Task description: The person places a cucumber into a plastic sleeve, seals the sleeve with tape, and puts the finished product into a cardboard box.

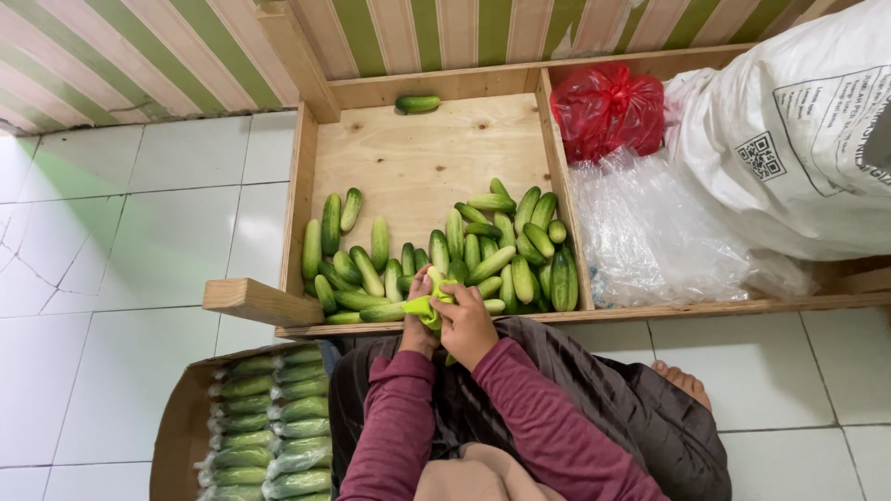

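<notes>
Kneeling on a floor (139, 250) of pale square tiles, a person in maroon sleeves works at the near edge of a shallow plywood tray (422, 158). At the near left, an open cardboard box (181, 427) stands on the floor, filled with two rows of cucumbers sealed in clear film packs (269, 417). Both hands meet just over the tray's near rail: the left hand (418, 320) is closed around a cucumber (390, 313) lying crosswise, and the right hand (467, 323) pinches a light-green wrap (432, 299) bunched at that cucumber's end. Beyond the hands, loose cucumbers (492, 250) are heaped along the tray's near edge, thickest toward its right wall. One lone cucumber (417, 103) lies against the tray's far rail. Right of the tray's dividing wall lies crumpled clear plastic sheeting (650, 232), then a knotted red plastic bag (608, 107) at the far corner. A large white sack (798, 139) with dark printed panels leans at the far right. A green-and-cream striped wall (167, 56) closes the scene.
</notes>
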